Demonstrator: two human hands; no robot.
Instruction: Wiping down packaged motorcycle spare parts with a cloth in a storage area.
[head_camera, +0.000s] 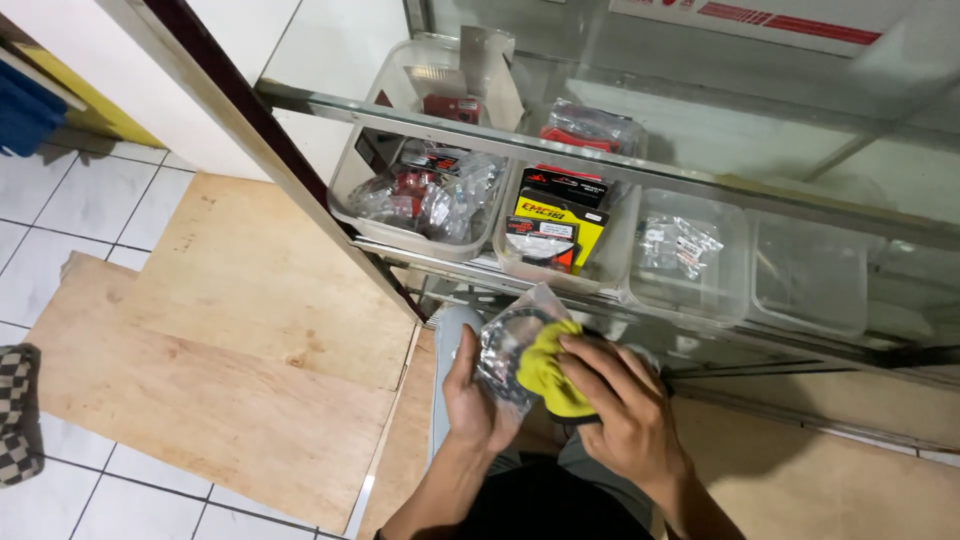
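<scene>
Looking down from my head, I hold a clear plastic packet (507, 345) with a dark ring-shaped part inside it in my left hand (478, 405), my fingers closed around its lower edge and my thumb up along its side. My right hand (620, 405) grips a crumpled yellow cloth (547, 372) and presses it against the front of the packet, my fingers curled over the top of the cloth. Both hands sit close together just below the front edge of a glass display case, near its lower glass shelf (700, 340). On the shelf above stand clear plastic tubs in a row: the leftmost tub (352, 190) is full of small bagged parts with red pieces, the next tub (520, 262) holds yellow, black and red carded packs, and a third tub (735, 270) holds a small clear bag, with a further tub (810, 275) beside it to the right. To my left, plywood sheets (230, 340) lie over a white tiled floor (90, 200).
</scene>
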